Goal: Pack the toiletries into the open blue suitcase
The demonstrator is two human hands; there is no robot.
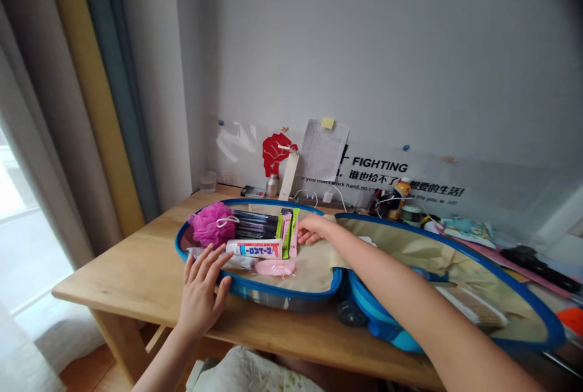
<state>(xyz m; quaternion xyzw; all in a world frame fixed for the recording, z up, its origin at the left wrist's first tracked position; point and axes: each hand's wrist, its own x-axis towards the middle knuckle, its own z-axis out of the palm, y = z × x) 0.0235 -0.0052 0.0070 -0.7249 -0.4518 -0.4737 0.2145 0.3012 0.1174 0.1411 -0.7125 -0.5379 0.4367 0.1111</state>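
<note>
A suitcase (291,285) with blue edging lies unfolded on the table. My left hand (204,285), fingers spread, is at the near left rim of its left half, close to a white packet (241,262). In that half are a purple bath puff (212,223), a toothpaste tube (259,249), dark wrapped items (255,224), a pink oval item (276,267) and slim green and pink packets (286,233). My right hand (313,229) reaches across beside the rightmost packet, fingers loosely bent with nothing visible in them. Whether it touches that packet is unclear.
The suitcase's right half (392,237) holds a brown flat pack (473,307). Bottles, cords and papers line the back of the wooden table (122,258). A small metal bottle (272,186) stands behind the left half. Curtains (68,76) hang at the left.
</note>
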